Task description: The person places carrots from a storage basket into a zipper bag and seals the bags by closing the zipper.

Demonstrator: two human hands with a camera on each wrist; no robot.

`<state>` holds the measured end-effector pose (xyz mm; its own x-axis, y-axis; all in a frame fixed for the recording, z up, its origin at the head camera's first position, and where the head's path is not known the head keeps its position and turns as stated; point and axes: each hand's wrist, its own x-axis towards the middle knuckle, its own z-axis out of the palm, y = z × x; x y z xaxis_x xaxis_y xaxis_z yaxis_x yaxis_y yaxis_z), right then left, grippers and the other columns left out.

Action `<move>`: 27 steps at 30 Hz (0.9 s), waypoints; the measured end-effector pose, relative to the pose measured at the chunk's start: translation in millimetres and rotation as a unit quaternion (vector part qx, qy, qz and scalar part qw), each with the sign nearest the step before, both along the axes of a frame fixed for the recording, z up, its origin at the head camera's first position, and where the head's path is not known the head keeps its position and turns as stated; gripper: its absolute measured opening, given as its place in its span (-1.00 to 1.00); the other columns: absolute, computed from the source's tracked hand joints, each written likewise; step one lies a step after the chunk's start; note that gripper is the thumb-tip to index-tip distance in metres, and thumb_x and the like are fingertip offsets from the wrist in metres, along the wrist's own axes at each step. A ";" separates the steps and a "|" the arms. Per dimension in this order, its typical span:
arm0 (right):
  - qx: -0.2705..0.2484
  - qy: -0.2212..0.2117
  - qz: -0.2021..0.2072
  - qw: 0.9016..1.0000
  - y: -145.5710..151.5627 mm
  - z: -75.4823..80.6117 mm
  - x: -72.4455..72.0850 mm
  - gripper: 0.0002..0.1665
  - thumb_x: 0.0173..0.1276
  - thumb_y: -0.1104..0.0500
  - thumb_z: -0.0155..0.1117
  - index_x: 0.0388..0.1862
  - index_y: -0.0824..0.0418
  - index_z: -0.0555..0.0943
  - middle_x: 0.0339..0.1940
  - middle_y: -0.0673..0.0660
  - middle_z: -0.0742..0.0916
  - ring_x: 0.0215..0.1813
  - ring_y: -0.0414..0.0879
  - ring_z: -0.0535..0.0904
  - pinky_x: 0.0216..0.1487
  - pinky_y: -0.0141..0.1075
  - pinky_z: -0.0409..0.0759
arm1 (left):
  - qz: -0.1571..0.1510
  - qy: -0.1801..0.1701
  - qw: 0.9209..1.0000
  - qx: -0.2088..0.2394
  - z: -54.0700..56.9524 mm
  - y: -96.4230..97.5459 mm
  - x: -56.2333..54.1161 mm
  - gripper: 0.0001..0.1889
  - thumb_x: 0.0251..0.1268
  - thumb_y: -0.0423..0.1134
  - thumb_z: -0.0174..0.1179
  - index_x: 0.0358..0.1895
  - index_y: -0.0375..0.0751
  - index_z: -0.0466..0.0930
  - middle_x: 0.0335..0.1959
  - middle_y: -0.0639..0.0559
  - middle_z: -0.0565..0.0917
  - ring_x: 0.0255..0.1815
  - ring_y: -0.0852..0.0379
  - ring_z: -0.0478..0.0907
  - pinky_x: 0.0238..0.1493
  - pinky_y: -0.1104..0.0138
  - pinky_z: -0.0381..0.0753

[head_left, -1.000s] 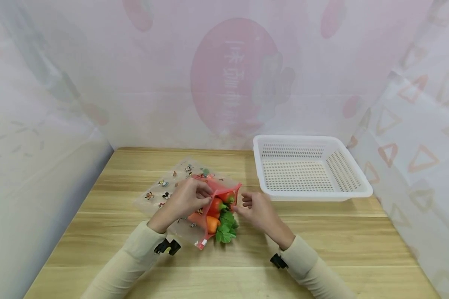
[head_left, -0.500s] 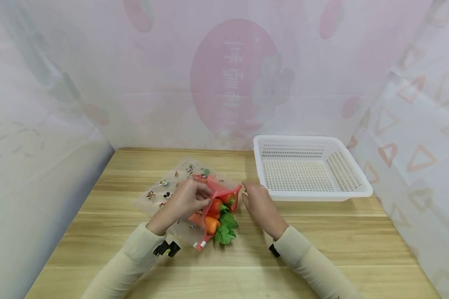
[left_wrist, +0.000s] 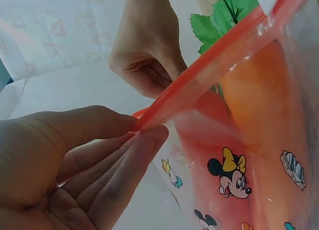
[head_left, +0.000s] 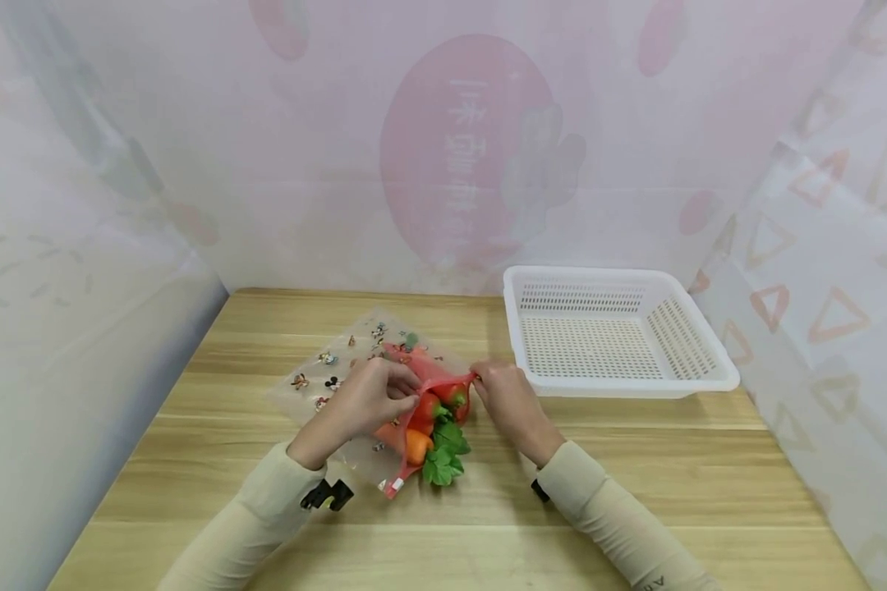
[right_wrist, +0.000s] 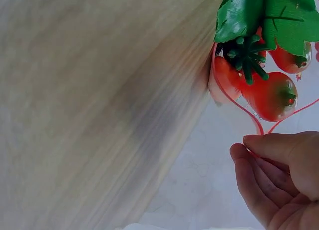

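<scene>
A clear zip bag (head_left: 310,382) with cartoon prints and a red zip edge lies on the table, its mouth open toward the right. Inside the mouth show red peppers (head_left: 425,413), an orange pepper-like vegetable (head_left: 417,447) and green leaves (head_left: 443,464) that poke out. My left hand (head_left: 365,398) pinches the upper lip of the bag between thumb and finger, plain in the left wrist view on the red edge (left_wrist: 199,75). At the far right corner of the mouth, my right hand (head_left: 508,402) pinches the red edge; the right wrist view shows fingertips and thumb (right_wrist: 274,147) meeting there.
A white perforated plastic basket (head_left: 525,382) stands at the back right of the wooden table (head_left: 443,542). Printed cloth walls (head_left: 303,205) rise behind and at both sides.
My right hand has moved up from beside the bag's mouth to its far corner and taken hold of the red edge. The left hand keeps its pinch in nearly the same place.
</scene>
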<state>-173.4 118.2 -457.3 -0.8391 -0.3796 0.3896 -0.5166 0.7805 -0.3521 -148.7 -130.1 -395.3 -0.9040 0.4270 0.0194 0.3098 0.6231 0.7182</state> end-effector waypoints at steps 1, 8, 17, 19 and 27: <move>0.001 0.002 0.000 1.000 0.0 -0.3 0.0 -0.89 0.45 0.38 0.36 -0.25 0.24 0.78 -0.28 0.16 0.86 -0.24 -0.01 0.81 -0.24 -0.17 0.79 | -0.002 0.003 1.000 0.000 0.1 -0.3 1.1 -0.89 0.37 -0.36 0.39 -0.12 -0.25 0.83 -0.25 0.02 0.85 -0.27 0.23 0.76 -0.17 0.33 0.80; -0.004 0.006 -0.007 1.000 0.5 -3.3 1.0 -0.88 0.45 0.36 0.37 -0.27 0.24 0.81 -0.31 0.17 0.86 -0.26 0.00 0.81 -0.24 -0.15 0.79 | -0.035 0.042 0.999 -0.004 -1.2 -11.1 15.3 -0.90 0.39 -0.33 0.39 -0.13 -0.23 0.85 -0.28 0.06 0.86 -0.31 0.32 0.77 -0.26 0.49 0.75; 0.003 0.009 -0.012 1.000 1.1 -4.9 2.7 -0.88 0.46 0.34 0.37 -0.26 0.24 0.82 -0.30 0.15 0.86 -0.24 0.03 0.83 -0.23 -0.11 0.79 | -0.116 0.145 0.980 -0.072 -8.2 -38.6 43.9 -0.93 0.29 -0.36 0.45 -0.22 -0.16 0.86 -0.31 0.11 0.86 -0.34 0.39 0.73 -0.27 0.48 0.75; 0.002 0.003 -0.012 1.000 1.0 -4.5 3.0 -0.87 0.45 0.35 0.36 -0.27 0.24 0.82 -0.31 0.15 0.86 -0.25 0.03 0.82 -0.24 -0.12 0.79 | -0.130 0.177 0.971 -0.092 -10.0 -43.5 51.4 -0.94 0.26 -0.33 0.49 -0.23 -0.12 0.86 -0.33 0.14 0.86 -0.36 0.41 0.71 -0.30 0.47 0.74; -0.008 -0.018 -0.017 1.000 1.1 -0.6 6.1 -0.85 0.46 0.36 0.35 -0.26 0.26 0.83 -0.29 0.15 0.87 -0.24 0.01 0.82 -0.23 -0.12 0.79 | -0.166 0.262 0.937 -0.161 -16.4 -53.4 76.9 -0.80 0.12 -0.16 0.60 -0.20 -0.05 0.85 -0.31 0.19 0.85 -0.33 0.32 0.75 -0.33 0.42 0.73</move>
